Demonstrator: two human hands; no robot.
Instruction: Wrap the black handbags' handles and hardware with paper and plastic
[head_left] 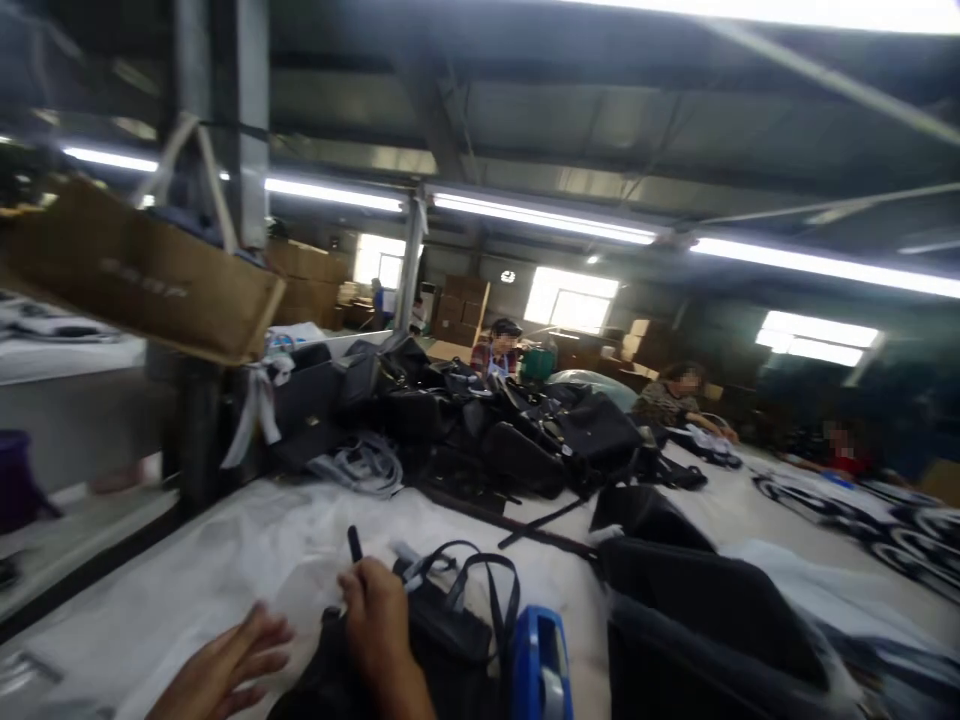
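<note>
Right hand point(375, 605): fingers curled tightly around a short dark rod point(354, 543), upper end projecting above the grip and leaning slightly left, lower end hidden; exact nature unclear through blur. Left hand point(232, 665): just left of the right hand and slightly lower, fingers extended and parted, directed toward the right hand but apart from it. Between the hands, partly covered by the right: dark fabric point(322, 660), hard to tell apart from neighbouring black material.

Just right of the right hand: black bag point(454, 630) with thin looped handles point(516, 595). Farther right, close beside the bag: blue dispenser point(541, 660), apparently for tape. Beyond it, well to the right of both hands: large black case point(705, 600). Around and under both hands: white sheet point(247, 540), wrinkled, spread across the work surface.

Directly ahead of the right hand, beyond the sheet: grey coiled straps point(364, 465) and, behind and to the right, heaped black bags point(480, 420). Ahead of the left hand, high up and farther left: brown tote point(142, 265), hanging from a post point(253, 130). Well beyond the right hand, past the heap: seated co-worker point(499, 350); farther right, second co-worker point(675, 395), arms toward pale cloth.
</note>
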